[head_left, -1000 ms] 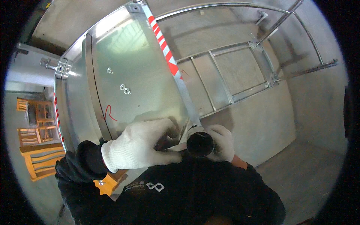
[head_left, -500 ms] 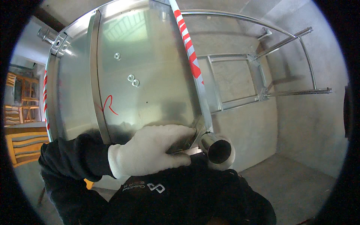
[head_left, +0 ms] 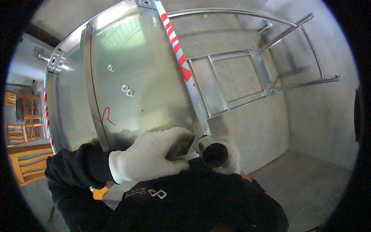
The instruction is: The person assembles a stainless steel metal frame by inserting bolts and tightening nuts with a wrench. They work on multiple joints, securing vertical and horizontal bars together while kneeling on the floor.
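A wide sheet-metal panel (head_left: 154, 104) fills the left and middle, with a raised rib (head_left: 92, 92) across it and red-and-white striped tape (head_left: 178, 54) along its right edge. My left hand (head_left: 143, 156), in a white glove, is closed over the panel's near right corner, thumb below and fingers on top. Beside it, an open-ended metal tube (head_left: 204, 144) rises from that corner, its dark mouth facing me. My right hand (head_left: 232, 156), also gloved, wraps the tube's right side; most of its fingers are hidden behind it.
Several small washers or nuts (head_left: 125, 88) lie on the panel near a red hand-drawn mark (head_left: 107, 116). A bracket with a stub (head_left: 54, 60) sits at its far left corner. To the right stands a tubular metal frame (head_left: 247, 102); wooden chairs (head_left: 29, 162) are at left.
The view has shifted, so the panel and frame appear further left. More of my right hand shows around the tube. My left hand keeps its grip on the corner.
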